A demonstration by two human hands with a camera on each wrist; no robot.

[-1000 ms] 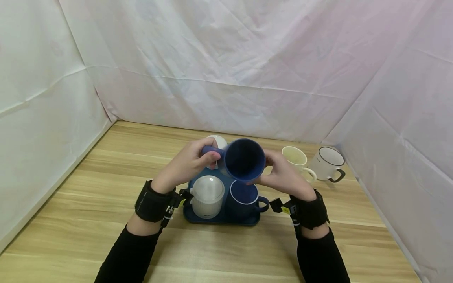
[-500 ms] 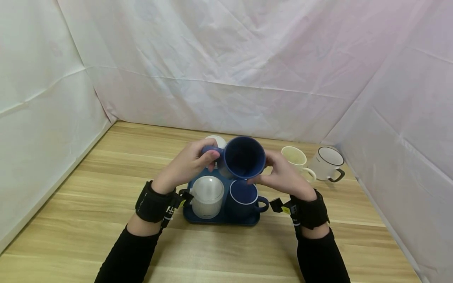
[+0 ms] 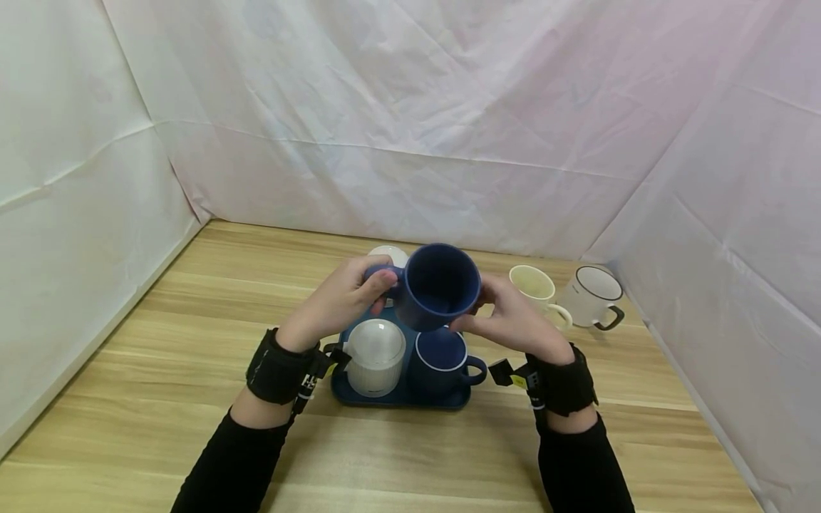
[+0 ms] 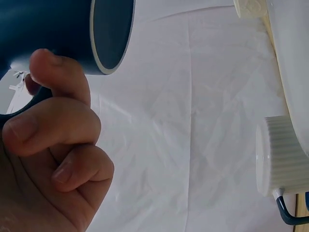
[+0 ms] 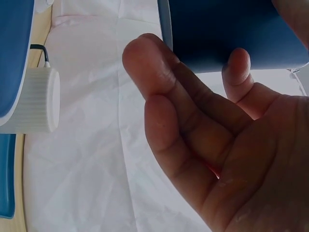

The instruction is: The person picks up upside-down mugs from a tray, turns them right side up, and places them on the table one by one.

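Both hands hold the blue mug (image 3: 439,285) above the tray (image 3: 400,396): left hand (image 3: 340,303) pinches its handle, right hand (image 3: 509,319) grips its side.

The raised blue mug (image 3: 438,286) hides most of the white cup (image 3: 388,254) behind it, so only a bit of that cup's rim shows. The mug and the two hands also hide the far part of the blue tray (image 3: 400,399). In the left wrist view the mug (image 4: 63,31) is cut off by the top edge, and the ribbed white cup (image 4: 282,157) is cut off at the right edge. In the right wrist view the right hand (image 5: 217,145) covers the mug's lower side and runs off the bottom edge.
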